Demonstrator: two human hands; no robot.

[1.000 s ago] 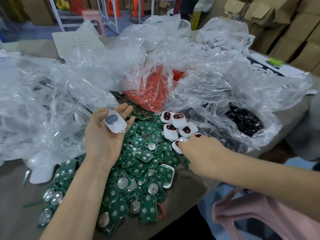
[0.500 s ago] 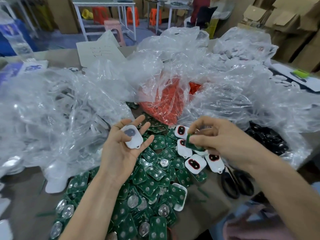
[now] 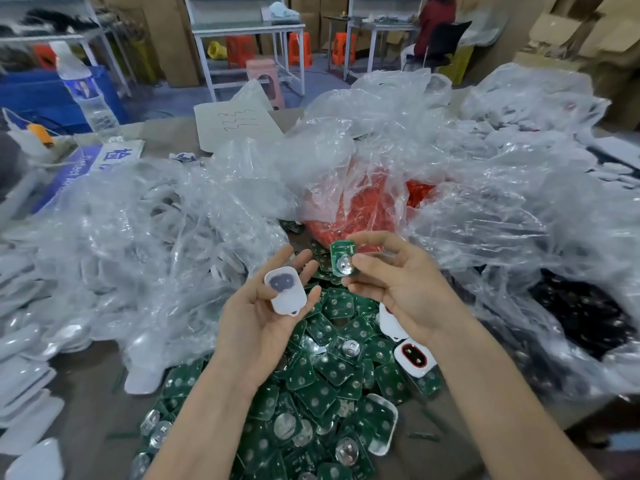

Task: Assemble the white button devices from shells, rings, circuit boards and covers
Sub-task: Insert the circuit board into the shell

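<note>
My left hand (image 3: pixel 256 317) lies palm up with a white shell (image 3: pixel 284 291) resting on its straight fingers; the shell shows a grey button patch. My right hand (image 3: pixel 398 282) pinches a green circuit board (image 3: pixel 342 258) between thumb and fingers, held upright just right of the shell. Below both hands lies a heap of green circuit boards (image 3: pixel 322 393). Assembled white shells with red rings (image 3: pixel 414 356) lie under my right wrist. A clear bag holds red rings (image 3: pixel 353 209) behind my hands.
Clear plastic bags (image 3: pixel 138 244) of white shells crowd the left and back. A bag of black parts (image 3: pixel 581 313) sits right. White covers (image 3: pixel 24 410) stack at the left table edge. A water bottle (image 3: pixel 93 102) stands far left. A person sits at a bench (image 3: pixel 433 26) behind.
My right hand picked a green circuit board off the pile and raised it beside the shell. My left hand lifted slightly with the shell. The camera tilted up.
</note>
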